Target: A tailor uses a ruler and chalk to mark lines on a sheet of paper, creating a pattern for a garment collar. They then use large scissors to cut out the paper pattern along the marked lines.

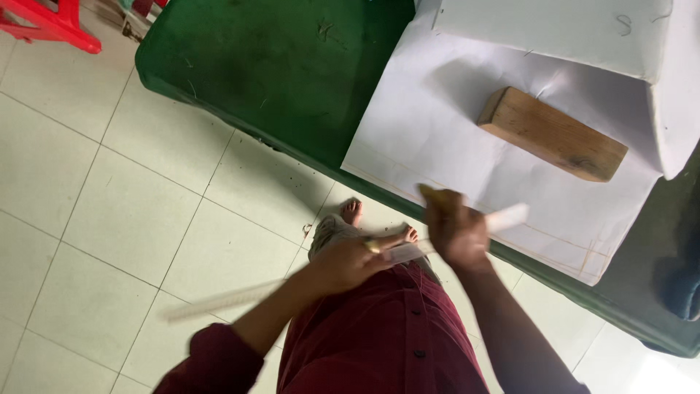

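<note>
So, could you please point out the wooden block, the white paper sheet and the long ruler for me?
wooden block point(552, 134), head view, middle of its top face.
white paper sheet point(430, 124), head view, bare area left of the block.
long ruler point(219, 300), head view, blurred part behind the left hand point(348, 261).

floor: pale greenish square tiles point(109, 211) with thin grout lines and scattered dark specks | furniture: table under a dark green cloth point(277, 66) running from top centre to lower right | top left: red plastic stool point(51, 22) | light: soft, even daylight
</note>
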